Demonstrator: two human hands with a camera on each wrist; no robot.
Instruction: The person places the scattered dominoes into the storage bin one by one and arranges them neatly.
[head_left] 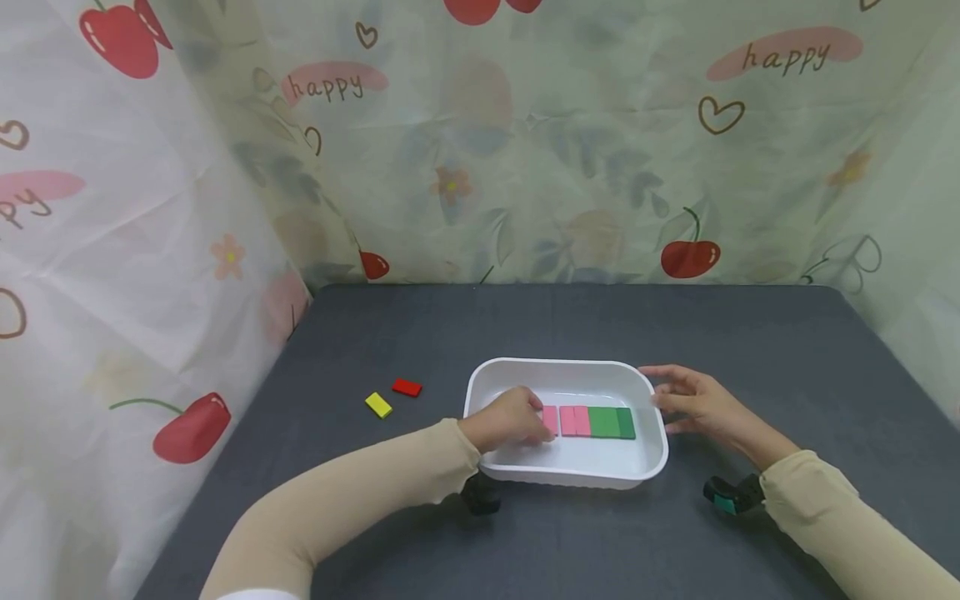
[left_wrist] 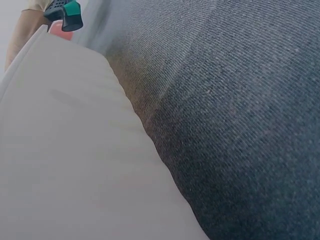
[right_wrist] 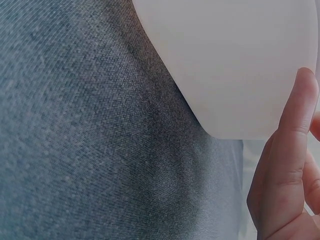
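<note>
A white plastic tray (head_left: 592,463) stands on the dark table, with a row of small flat tiles on its floor. In the row lie pink tiles (head_left: 575,421) and green tiles (head_left: 611,422), set edge to edge. Reaching over the tray's left side, my left hand (head_left: 510,419) pinches a pink tile (head_left: 550,420) between thumb and fingers, at the row's left end with a thin gap beside it. My right hand (head_left: 693,408) rests at the tray's right rim, fingers relaxed and spread. In the right wrist view its thumb (right_wrist: 295,107) touches the white wall.
Left of the tray, a yellow tile (head_left: 378,405) and a red tile (head_left: 407,387) lie on the dark cloth (head_left: 420,325). A printed curtain (head_left: 510,167) hangs behind and beside the table. Each wrist wears a dark camera (head_left: 733,494).
</note>
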